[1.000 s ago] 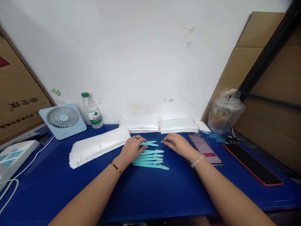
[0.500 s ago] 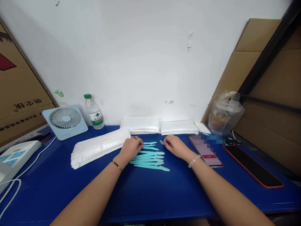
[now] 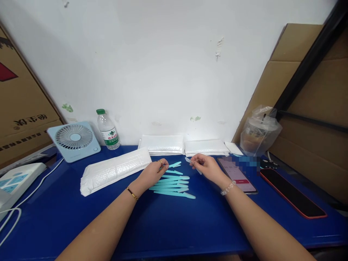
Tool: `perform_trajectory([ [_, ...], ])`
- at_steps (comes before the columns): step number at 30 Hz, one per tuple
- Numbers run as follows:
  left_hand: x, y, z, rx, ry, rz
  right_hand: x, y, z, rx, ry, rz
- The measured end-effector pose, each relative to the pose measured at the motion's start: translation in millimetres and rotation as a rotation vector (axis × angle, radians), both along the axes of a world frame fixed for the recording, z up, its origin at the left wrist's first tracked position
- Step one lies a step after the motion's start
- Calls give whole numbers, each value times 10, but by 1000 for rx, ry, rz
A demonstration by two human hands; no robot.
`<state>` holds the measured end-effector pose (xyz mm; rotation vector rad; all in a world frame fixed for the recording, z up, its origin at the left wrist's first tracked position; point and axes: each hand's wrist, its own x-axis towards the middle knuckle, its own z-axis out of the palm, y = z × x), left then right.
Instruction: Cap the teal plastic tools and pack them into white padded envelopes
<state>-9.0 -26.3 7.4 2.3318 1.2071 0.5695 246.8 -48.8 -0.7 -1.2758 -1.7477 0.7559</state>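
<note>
Several teal eyebrow razors (image 3: 171, 183) with pale blade ends lie side by side on the blue table, blades to the right. My left hand (image 3: 156, 170) is closed, thumb and fingertips pinching the handle of a teal razor (image 3: 174, 165) at the far end of the row. A second blade end seems to cross it there. My right hand (image 3: 205, 165) is apart from the row, to its right. Its fingers pinch a thin translucent strip (image 3: 187, 159), which sticks out on both sides of the fingertips; its kind is unclear.
White bubble mailers lie left (image 3: 114, 172) and in stacks (image 3: 163, 145) by the wall. A fan (image 3: 74, 141), a water bottle (image 3: 108, 130) and a power strip (image 3: 20, 181) stand left. Right are two phones (image 3: 237, 175) (image 3: 293, 194) and a bagged drink cup (image 3: 258, 132).
My right hand has turned a little, and the translucent strip now shows on both sides of its fingers. The razor ends at my left hand have shifted and now cross.
</note>
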Motion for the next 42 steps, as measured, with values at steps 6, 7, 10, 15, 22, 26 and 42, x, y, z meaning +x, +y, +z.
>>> perform_trajectory([
  [6, -21, 30, -33, -4, 0, -8, -3, 24, -40, 6, 77, 19],
  [7, -25, 34, -38, -2, 3, -9, -3, 23, -40, 14, 68, 15],
  [10, -30, 43, -51, -3, 11, -4, -9, 16, -37, 41, 58, 14],
  [15, -30, 54, -63, 12, 19, -15, -51, 12, -44, 40, 60, 33],
  [22, -22, 55, -63, 37, 18, -40, -51, 5, -15, 7, 181, 51],
  [26, -6, 42, -42, 29, -17, -40, -52, -6, -4, 7, 265, 50],
  [42, 56, -41, -93, 194, 110, -55, 297, 35, 51, 30, -535, -183],
])
